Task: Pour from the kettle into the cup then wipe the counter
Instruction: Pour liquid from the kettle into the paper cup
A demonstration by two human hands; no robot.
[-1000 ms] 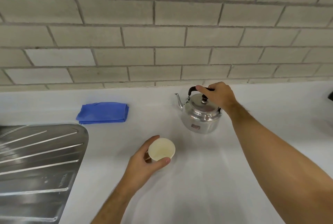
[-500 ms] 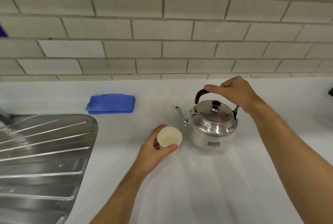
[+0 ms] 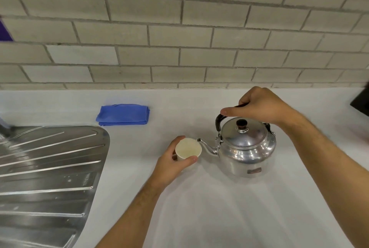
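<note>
A shiny metal kettle with a black knob and black handle is upright over the white counter. My right hand is closed around its handle from above. The spout tip reaches the right rim of a small cream paper cup. My left hand wraps the cup from the left and front, thumb on its near side. No liquid is visible at the spout. A folded blue cloth lies on the counter at the back left, away from both hands.
A steel sink drainboard with raised ribs fills the left side. A grey brick wall backs the counter. A dark object sits at the right edge.
My right hand has carried the kettle nearer and leftward, so its spout now meets the cup's rim. My left hand has stayed on the cup.
</note>
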